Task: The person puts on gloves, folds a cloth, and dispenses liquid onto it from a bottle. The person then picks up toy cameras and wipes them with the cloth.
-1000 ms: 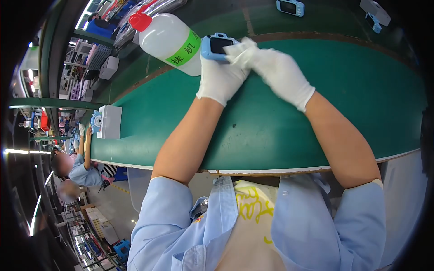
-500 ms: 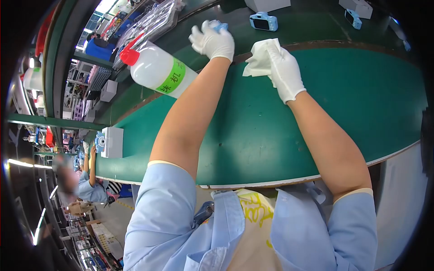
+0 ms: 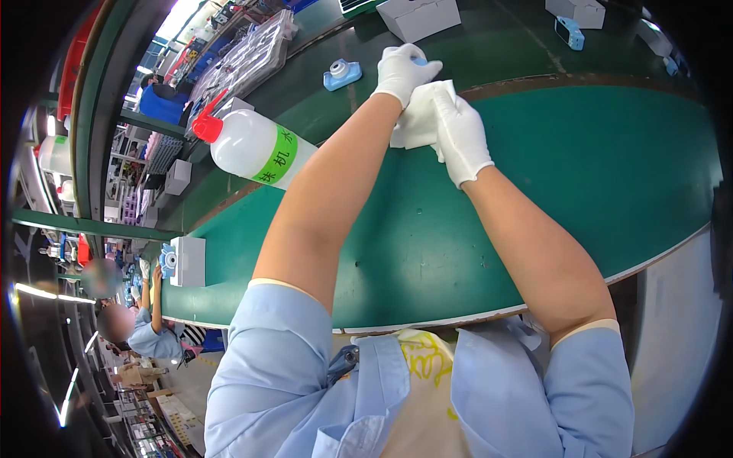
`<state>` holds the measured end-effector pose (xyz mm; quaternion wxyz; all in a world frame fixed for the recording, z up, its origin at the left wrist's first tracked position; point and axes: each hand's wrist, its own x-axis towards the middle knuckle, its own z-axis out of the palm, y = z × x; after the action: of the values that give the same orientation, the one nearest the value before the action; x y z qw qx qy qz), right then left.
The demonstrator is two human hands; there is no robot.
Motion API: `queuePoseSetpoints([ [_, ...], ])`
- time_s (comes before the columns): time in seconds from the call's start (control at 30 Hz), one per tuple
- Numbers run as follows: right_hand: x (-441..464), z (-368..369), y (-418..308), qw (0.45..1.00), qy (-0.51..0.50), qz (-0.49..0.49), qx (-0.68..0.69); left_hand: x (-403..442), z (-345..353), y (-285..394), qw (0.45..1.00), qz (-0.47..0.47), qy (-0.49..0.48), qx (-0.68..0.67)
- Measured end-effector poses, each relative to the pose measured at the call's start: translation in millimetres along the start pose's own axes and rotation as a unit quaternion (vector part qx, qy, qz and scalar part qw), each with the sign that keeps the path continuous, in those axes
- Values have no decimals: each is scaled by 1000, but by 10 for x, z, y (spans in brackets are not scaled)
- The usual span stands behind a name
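A workshop stretches away on my left, and before me runs a green counter (image 3: pixel 580 183) with a darker green strip (image 3: pixel 500 49) along its far side. My white-gloved left grip (image 3: pixel 402 75) is over that strip, fingers and thumb closed about a blue camera (image 3: pixel 418 60); my glove hides most of it, only small blue parts showing. Just beside it, nearer to me, my right grip (image 3: pixel 460 133), gloved too, pinches a folded white cloth (image 3: pixel 418 120) that hangs to the left of my fingers.

To the left of my left grip a light-blue camera (image 3: pixel 341 75) lies lens up, touching neither hand. Further left, partly behind my left forearm, is a white bottle (image 3: pixel 243 145) with a red nozzle (image 3: pixel 206 126) and a green label. Beyond my left grip sits a white box (image 3: pixel 418 18); well to the right of both grips, another blue camera (image 3: pixel 569 33) stands beside a second box (image 3: pixel 578 13). Far to my left, a co-worker (image 3: pixel 151 337) in light blue reaches over the counter.
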<state>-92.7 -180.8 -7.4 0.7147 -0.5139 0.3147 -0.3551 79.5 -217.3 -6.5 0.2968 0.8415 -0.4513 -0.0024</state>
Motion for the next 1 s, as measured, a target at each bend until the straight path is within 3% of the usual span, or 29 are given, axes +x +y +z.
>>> queuePoseSetpoints([
  [0.03,-2,0,-15,1000,5,7,19,-122,-125,-3,992,9,4,-123],
  [0.07,26,-68,-32,998,-9,31,52,-340,-353,221,939,-126,-47,-318],
  [0.1,39,-102,-90,993,14,64,99,-471,-477,268,887,-134,-23,-441],
  [0.13,71,-133,-125,984,36,97,145,-449,-487,120,796,-135,-54,-587],
  [0.17,178,-151,-26,994,21,30,105,-514,-639,180,681,-149,-85,-711],
  [0.2,261,-219,56,978,59,95,175,-732,-720,230,533,-245,-68,-807],
  [0.27,232,-213,-19,983,79,79,147,-1056,-863,219,509,-268,-73,-815],
  [0.33,193,-199,-72,986,26,-12,167,-1276,-807,18,473,-245,-131,-836],
  [0.4,109,-163,-98,980,-45,-190,33,-1522,-862,83,442,-265,-157,-843],
  [0.43,46,-111,-110,938,-91,-316,-110,-1621,-875,85,422,-264,-165,-851],
  [0.47,-64,6,-103,899,-133,-385,-161,-1700,-861,74,397,-238,-187,-866],
  [0.5,-176,123,-97,851,-171,-454,-201,-1774,-863,82,337,-213,-169,-902],
  [0.53,-378,255,-76,842,-206,-474,-153,-1856,-897,104,275,-187,-148,-931],
  [0.57,-519,259,-130,899,-250,-331,-138,-1934,-957,100,294,-164,-182,-924],
  [0.67,-449,245,-92,857,-246,-378,-251,-2156,-966,288,376,-230,-158,-884],
  [0.73,-530,249,-117,888,-210,-299,-279,-2264,-971,394,495,-215,-159,-827],
  [0.8,-566,246,-101,921,-167,-240,-259,-2313,-840,424,611,-168,-73,-770],
  [0.83,-558,244,-82,911,-136,-269,-281,-2325,-787,419,716,-103,-17,-690],
  [0.9,-589,255,-91,967,-158,-155,-125,-2349,-686,381,872,34,92,-480],
  [0.93,-622,260,-114,981,-166,-94,-43,-2327,-645,318,895,91,100,-425],
  [1.0,-663,234,-200,990,-136,-4,-39,-2237,-586,180,923,206,114,-306],
])
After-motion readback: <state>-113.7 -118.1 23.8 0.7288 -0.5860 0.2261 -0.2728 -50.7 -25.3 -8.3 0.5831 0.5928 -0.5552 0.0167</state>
